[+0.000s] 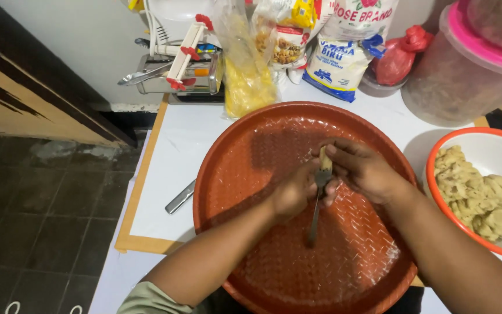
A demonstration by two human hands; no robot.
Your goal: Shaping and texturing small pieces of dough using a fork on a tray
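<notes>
The person's 2 hands are meeting over the middle of a big round red tray (245,174) that is sitting on a white surface (175,145). The left hand (291,195) is holding a metal fork (319,200), with its fingers curled shut around the fork's upper part. The fork's thin handle is pointing down toward the person. The right hand (364,168) is pinching a small piece of pale dough (324,158) and pressing it against the top of the fork. Its fingers are pressed close together on the dough.

The dough is looking soft and a little sticky, so it probably squashes easily and wants a gentle pinch at its sides. The fork is looking hard and stiff, and it is likely light. Holding it near the neck is probably steadiest.

On the right, an orange-rimmed bowl (437,174) is holding many lumps of the same pale dough. Behind the tray are bags of food (338,58), a big tub with a pink lid (466,75) and a metal machine (175,72). A metal handle (180,196) is lying just left of the tray.
</notes>
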